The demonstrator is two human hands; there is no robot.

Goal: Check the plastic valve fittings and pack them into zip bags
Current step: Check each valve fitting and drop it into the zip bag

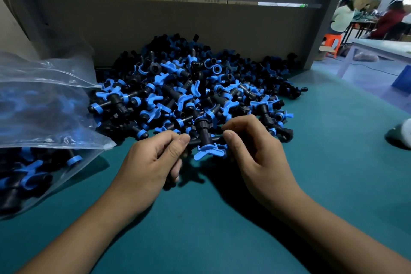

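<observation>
A black valve fitting [203, 134] with a blue winged handle is held just above the green table, at the near edge of a big heap of the same black-and-blue fittings [189, 87]. My left hand [153, 162] pinches its left stub between thumb and fingers. My right hand [251, 151] pinches its right end, fingers curled. A clear zip bag [40, 122] part-filled with fittings lies on the left, its mouth towards the heap.
The green table [211, 218] runs to a grey back panel [178, 22] behind the heap. A dark rounded object [399, 138] sits at the right edge. Beyond the table's right side are other benches, an orange stool and seated people.
</observation>
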